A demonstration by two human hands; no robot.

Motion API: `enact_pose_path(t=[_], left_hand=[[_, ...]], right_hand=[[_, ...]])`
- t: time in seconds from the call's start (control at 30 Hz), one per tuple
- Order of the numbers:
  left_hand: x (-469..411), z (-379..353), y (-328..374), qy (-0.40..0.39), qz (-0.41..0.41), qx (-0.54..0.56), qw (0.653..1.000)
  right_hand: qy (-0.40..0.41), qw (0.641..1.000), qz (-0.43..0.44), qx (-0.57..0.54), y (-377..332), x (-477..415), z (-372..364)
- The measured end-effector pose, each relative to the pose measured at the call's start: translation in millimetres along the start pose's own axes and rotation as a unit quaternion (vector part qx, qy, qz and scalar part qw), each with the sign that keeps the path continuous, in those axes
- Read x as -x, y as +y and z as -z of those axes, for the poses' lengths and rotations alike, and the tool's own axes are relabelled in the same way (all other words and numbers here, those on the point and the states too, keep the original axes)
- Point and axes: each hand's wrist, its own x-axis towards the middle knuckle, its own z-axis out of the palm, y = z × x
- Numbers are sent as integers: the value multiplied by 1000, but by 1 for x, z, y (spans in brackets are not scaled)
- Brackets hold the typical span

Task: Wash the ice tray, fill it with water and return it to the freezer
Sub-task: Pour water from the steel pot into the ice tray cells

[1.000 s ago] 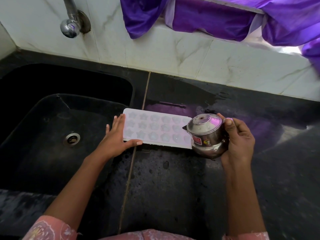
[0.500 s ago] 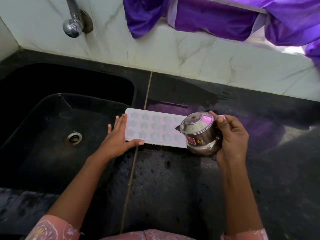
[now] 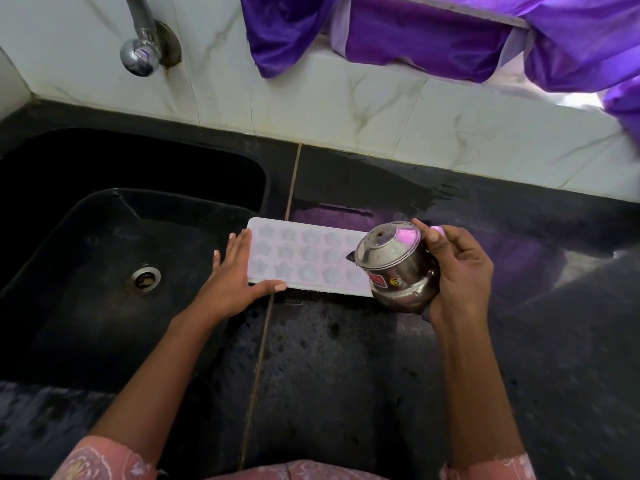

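The white ice tray (image 3: 304, 259) lies flat on the black table (image 3: 346, 375), just right of the sink (image 3: 104, 237). The left hand (image 3: 235, 275) rests straight-fingered against the tray's sink-side end. The right hand (image 3: 457, 271) grips a small steel pot (image 3: 391, 261), tilted over the end farthest from the sink.

The person wears a pink garment printed with a pale, curling floral pattern. Its left sleeve (image 3: 100, 460) shows well below and left of the ice tray (image 3: 304, 258). The right sleeve (image 3: 488, 467) shows well below and right of the tray, its hem slightly frayed. A strip of the same pink cloth (image 3: 294, 472) lies straight below the tray. Both forearms are bare. The nails on the left hand (image 3: 232, 282) and right hand (image 3: 464, 275) are short.
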Motion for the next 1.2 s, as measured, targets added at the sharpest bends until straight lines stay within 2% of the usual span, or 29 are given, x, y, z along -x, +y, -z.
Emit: enact_pose_path(t=[0.6,1.2], left_hand=[[6,5,11,-7,11,8,1000],[9,6,13,-5,12,5,1000]], right_hand=[[20,999,-40,-26,5,1,-11],[-18,999,-25,-13,6,4,-27]])
